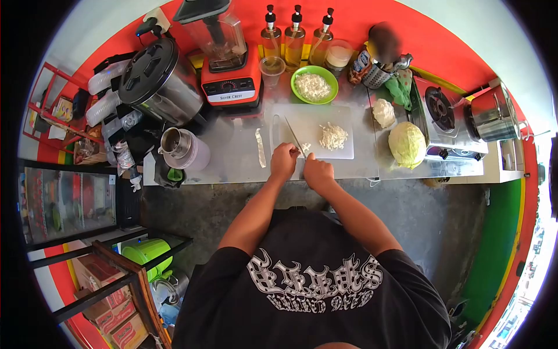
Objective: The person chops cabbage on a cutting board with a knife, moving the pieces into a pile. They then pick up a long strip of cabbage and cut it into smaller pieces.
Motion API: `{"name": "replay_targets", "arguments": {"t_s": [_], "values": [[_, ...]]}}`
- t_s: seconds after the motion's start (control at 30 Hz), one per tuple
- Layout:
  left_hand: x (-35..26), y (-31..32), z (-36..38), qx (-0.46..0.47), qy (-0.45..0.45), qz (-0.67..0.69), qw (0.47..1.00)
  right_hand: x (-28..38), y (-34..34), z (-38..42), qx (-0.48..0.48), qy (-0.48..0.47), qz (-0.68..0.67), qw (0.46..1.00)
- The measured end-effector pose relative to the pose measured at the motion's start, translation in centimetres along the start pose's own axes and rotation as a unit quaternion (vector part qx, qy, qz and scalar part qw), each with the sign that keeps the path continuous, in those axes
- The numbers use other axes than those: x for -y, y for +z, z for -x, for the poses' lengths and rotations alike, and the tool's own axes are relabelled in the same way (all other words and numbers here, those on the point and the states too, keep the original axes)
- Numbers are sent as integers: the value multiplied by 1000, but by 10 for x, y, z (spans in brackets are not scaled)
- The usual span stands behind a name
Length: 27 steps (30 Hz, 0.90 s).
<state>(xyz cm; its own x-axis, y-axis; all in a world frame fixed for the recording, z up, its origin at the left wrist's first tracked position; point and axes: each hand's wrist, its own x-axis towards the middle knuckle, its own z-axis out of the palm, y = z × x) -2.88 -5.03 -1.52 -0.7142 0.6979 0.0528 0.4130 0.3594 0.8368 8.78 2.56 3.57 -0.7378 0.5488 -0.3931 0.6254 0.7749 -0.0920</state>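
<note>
A white cutting board (317, 119) lies on the steel counter (232, 163). A pile of shredded cabbage (333, 137) sits on its right half. A long knife (294, 136) slants across the board, its blade pointing away from me. My right hand (318, 172) is closed at the near end of the knife, by a small bit of cabbage (306, 148). My left hand (283, 160) rests curled at the board's near edge, just left of the blade. What lies under its fingers is hidden.
A green bowl of shredded cabbage (314, 85) and a plastic cup (272, 66) stand behind the board. Right are a cabbage head (407, 144), a cut piece (383, 112), a gas stove (442, 110) and a pot (494, 116). Left are a blender (226, 70), a cooker (160, 81) and a metal cup (177, 144).
</note>
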Motion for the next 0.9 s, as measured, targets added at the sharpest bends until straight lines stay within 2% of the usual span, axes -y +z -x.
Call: {"name": "replay_targets", "arguments": {"t_s": [0.17,0.23,0.27,0.47,0.57,0.63,0.77,0.83,0.9], "values": [[6,3,8,-17,2,-18,1000,2,8,-3,-3,21,-13,1000],[7,-1,9,4,83,-8,996,1,-2,-10,-8,2,-19,1000],[7,-2,8,6,85,-10,996,1,-5,-11,-10,3,-21,1000],[4,-6,3,10,68,-29,997,5,3,3,17,5,9,1000],[6,-3,4,-14,55,-6,998,3,10,-3,-13,16,-8,1000],[3,-6,3,0,48,-6,999,2,-1,-9,-4,-10,-4,1000],[8,-4,2,2,68,23,997,1,-2,-4,-6,-8,-1,1000],[6,0,6,-23,-2,29,999,3,11,7,-6,15,-5,1000],[2,0,6,-36,-5,48,998,0,18,7,-16,1,8,1000]]}}
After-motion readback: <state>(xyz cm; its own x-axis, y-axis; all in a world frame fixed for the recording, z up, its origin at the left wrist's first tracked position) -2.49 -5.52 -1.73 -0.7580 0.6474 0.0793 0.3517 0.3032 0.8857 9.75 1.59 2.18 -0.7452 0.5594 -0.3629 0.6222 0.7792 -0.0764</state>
